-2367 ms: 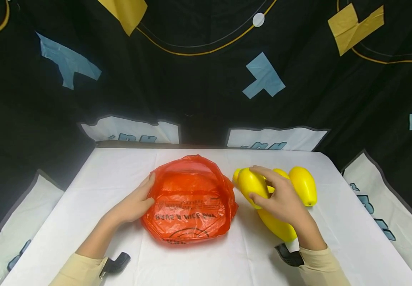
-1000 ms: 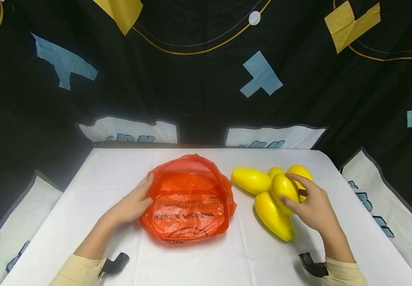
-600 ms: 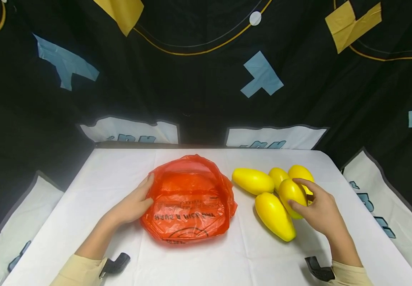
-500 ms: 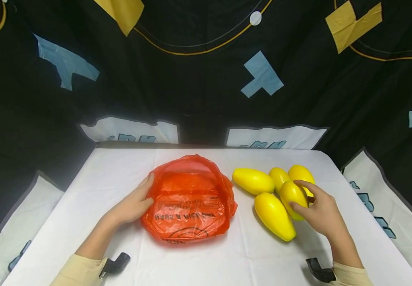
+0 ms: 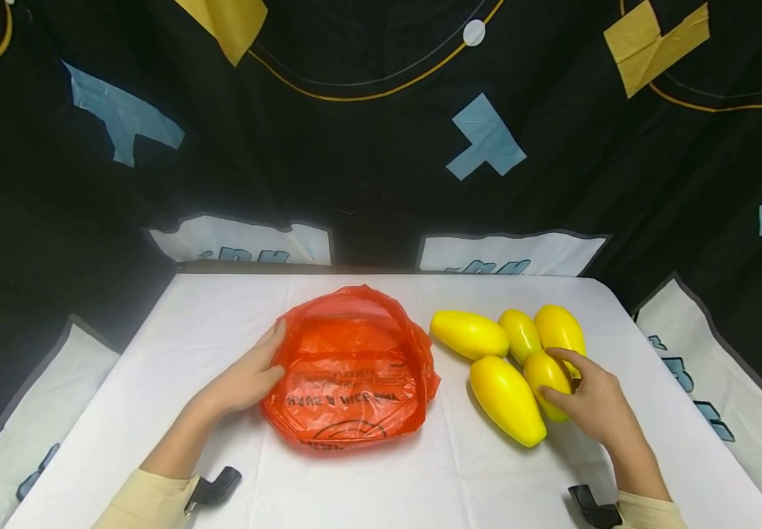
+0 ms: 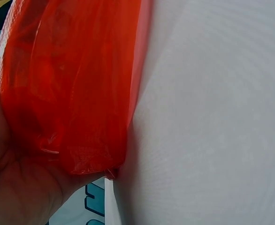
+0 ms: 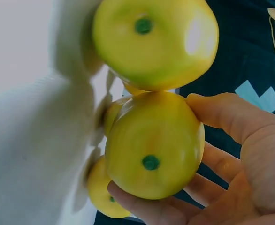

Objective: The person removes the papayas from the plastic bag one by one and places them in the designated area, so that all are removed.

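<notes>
Toward the right of the table, my right hand (image 5: 599,402) grips a yellow mango (image 5: 548,382) between thumb and fingers. Its green stem end faces the camera in the right wrist view, where the fingers (image 7: 142,206) curl round one side and the thumb lies against the other. This mango sits low among several others, close beside the large front one (image 5: 508,400). On the left, my left hand (image 5: 246,375) holds the side of a red plastic bag (image 5: 347,382) with printed letters, its mouth spread. In the left wrist view the thumb reaches behind the bag's edge; the fingers are mostly hidden.
Behind the held mango lie further mangoes, one far left (image 5: 468,334), one in the middle (image 5: 519,332) and one far right (image 5: 559,327). A white cloth covers the table (image 5: 367,492). Beyond its back edge hangs a dark curtain (image 5: 367,169).
My right hand moved from the left side of the mango group to its right side with a mango, then lowered it toward the front. The left hand and the bag stayed in place.
</notes>
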Available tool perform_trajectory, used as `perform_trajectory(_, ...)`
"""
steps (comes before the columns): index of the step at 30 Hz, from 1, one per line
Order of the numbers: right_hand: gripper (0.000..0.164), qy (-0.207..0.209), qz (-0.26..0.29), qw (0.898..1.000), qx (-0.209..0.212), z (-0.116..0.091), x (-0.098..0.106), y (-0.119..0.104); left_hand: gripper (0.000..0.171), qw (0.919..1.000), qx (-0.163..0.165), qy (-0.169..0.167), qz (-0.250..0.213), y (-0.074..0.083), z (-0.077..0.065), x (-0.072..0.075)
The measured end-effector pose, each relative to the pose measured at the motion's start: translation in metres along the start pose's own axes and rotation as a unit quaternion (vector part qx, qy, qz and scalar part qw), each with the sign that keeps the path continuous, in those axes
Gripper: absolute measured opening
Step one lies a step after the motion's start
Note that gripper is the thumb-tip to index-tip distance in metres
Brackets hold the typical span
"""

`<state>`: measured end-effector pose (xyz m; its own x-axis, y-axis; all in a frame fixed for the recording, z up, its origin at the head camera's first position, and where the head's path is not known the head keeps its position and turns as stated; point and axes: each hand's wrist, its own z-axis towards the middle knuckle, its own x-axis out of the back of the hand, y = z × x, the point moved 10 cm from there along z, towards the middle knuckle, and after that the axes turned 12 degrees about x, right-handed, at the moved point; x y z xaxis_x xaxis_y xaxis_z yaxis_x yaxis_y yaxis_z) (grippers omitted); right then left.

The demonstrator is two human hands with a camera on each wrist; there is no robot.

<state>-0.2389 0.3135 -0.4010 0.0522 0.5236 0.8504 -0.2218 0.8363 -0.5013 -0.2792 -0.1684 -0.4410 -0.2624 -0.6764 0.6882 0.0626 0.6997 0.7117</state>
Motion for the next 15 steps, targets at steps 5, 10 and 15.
perform_trajectory(5,0.062,-0.012,0.002,1.0,-0.01,-0.002,-0.008,0.006,0.075,1.0,0.005,0.0,0.003,-0.001,0.0,-0.001)
perform_trajectory(10,0.062,-0.014,0.008,1.0,-0.013,-0.004,-0.013,0.01,0.075,1.0,0.006,-0.001,0.002,-0.001,0.001,-0.001)
perform_trajectory(15,0.064,-0.027,0.012,0.999,-0.029,-0.005,-0.017,0.015,0.075,1.0,0.001,0.002,0.008,0.0,0.001,0.0)
